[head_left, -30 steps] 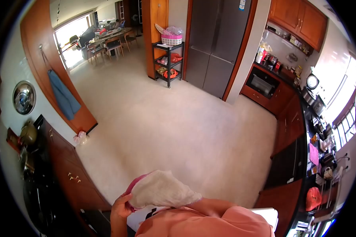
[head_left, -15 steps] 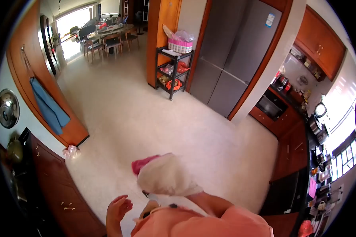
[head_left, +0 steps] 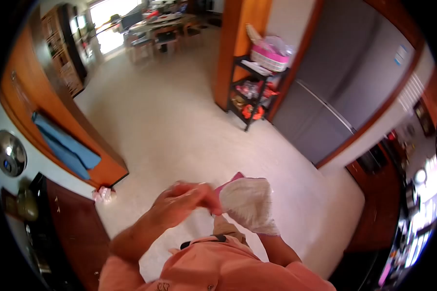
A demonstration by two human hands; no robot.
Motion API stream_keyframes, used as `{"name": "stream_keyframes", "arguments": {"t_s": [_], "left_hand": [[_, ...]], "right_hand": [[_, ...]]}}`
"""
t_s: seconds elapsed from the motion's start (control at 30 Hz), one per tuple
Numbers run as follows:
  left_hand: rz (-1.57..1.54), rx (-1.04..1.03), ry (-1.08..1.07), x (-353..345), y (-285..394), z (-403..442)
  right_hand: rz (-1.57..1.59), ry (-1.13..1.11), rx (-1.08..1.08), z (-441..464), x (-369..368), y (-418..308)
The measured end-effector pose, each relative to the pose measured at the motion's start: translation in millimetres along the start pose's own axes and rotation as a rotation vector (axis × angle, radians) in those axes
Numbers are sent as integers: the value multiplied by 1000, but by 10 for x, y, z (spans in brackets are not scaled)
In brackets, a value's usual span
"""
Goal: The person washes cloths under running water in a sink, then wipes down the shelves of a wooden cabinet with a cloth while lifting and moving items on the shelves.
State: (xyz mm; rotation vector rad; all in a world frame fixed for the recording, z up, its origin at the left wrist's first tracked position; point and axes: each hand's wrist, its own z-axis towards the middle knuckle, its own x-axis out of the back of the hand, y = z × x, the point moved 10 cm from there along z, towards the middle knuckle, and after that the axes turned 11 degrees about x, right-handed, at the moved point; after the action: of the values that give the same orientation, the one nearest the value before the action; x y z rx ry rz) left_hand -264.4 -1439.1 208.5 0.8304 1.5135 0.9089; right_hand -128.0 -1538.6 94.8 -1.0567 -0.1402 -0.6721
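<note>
A whitish cloth mitt (head_left: 250,203) covers my right hand, and my bare wrist comes out of its lower edge. My fingers inside are hidden, so their grip does not show. A piece of pink cloth (head_left: 235,178) sticks out past the mitt's upper left side; whether it is part of the mitt or held by it, I cannot tell. My left hand (head_left: 187,201) is bare and blurred by motion. Its bent fingers reach to the left edge of the mitt and the pink cloth, and it is unclear whether they grip.
A black shelf cart (head_left: 250,92) with a pink-and-white basket (head_left: 269,57) stands beside the grey fridge (head_left: 335,82). A blue cloth (head_left: 65,145) hangs at the left, above a plastic bag (head_left: 103,195) on the floor. Dark cabinets (head_left: 75,228) flank me; a dining table (head_left: 162,24) stands far back.
My left hand has come up and right, to the mitt. The mitt-covered right hand appears farther right and more upright. The camera has turned, shifting the room in view.
</note>
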Motion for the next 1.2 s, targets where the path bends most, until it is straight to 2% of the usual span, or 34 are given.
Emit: {"name": "stream_keyframes", "arguments": {"t_s": [0.07,0.13,0.23,0.3,0.43,0.6,0.87,1.0,1.1,1.17,1.2], "left_hand": [[21,-44,-287,-269,567,509],[76,154,-359,-468,1153,862],[-146,-68,-695,-619,1777,1465],[-295,-23,-739,-387,2198,1576],[-456,65,-689,458,2737,1948],[-427,-56,-618,1798,3200,2495],[-594,-234,-939,3516,4248,3220],[-491,-416,-958,4313,4728,3835],[-427,-642,-1119,5061,5073,4153],[-222,-446,-987,5626,5236,4642],[-15,-184,-764,6113,5191,4913]], "right_hand": [[32,-31,-14,480,-27,440],[114,-77,-49,1127,-110,841],[241,-151,-120,1983,-322,1350],[301,-194,-158,2550,-458,1649],[402,-296,-165,3593,-853,2192],[485,-365,-164,4823,-1381,2869],[539,-291,-223,6832,-1819,3881],[572,-166,-250,7757,-1735,4379],[602,-83,-255,8374,-1611,4838],[632,-31,-252,8780,-1488,5197],[649,-9,-251,8993,-1424,5400]]}}
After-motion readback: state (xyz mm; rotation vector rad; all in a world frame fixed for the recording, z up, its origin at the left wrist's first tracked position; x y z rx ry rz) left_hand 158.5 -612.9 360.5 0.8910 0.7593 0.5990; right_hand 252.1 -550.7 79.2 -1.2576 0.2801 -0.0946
